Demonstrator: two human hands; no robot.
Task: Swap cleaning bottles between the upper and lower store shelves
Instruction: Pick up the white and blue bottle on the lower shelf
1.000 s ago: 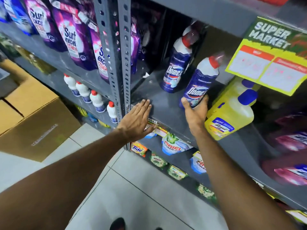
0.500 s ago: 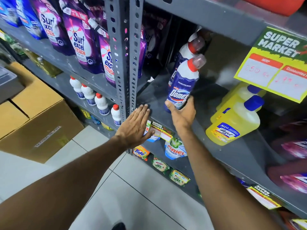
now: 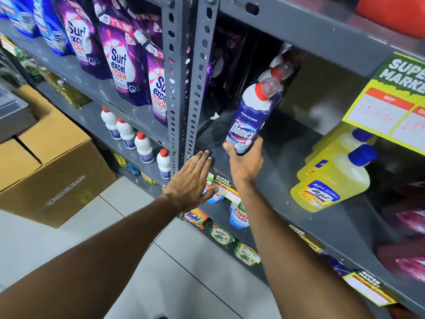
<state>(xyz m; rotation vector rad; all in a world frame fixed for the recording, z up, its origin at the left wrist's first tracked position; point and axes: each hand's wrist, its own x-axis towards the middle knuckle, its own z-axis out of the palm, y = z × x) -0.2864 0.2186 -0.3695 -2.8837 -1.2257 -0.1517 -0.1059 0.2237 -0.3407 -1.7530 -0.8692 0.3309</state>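
My right hand (image 3: 246, 160) grips the base of a blue Domex bottle (image 3: 250, 116) with a white neck and red cap, held upright at the front left of the grey shelf (image 3: 299, 203). A second Domex bottle (image 3: 279, 69) stands right behind it, mostly hidden. My left hand (image 3: 192, 180) lies flat, fingers apart, on the shelf's front edge beside the upright post (image 3: 190, 88). Two yellow Lizol bottles (image 3: 331, 183) with blue caps lie tilted on the same shelf to the right. Small white bottles with red caps (image 3: 142, 146) stand in a row on the lower left shelf.
Purple Surf Excel pouches (image 3: 119, 65) fill the upper left shelf. A yellow-green price sign (image 3: 391, 104) hangs at the right. Detergent packets (image 3: 239, 217) sit on the shelf below. Cardboard boxes (image 3: 46, 162) stand on the tiled floor at left. Pink pouches (image 3: 409, 226) lie far right.
My right hand has carried the Domex bottle leftward from beside the yellow bottles to in front of the other Domex bottle. The left hand stays on the shelf edge.
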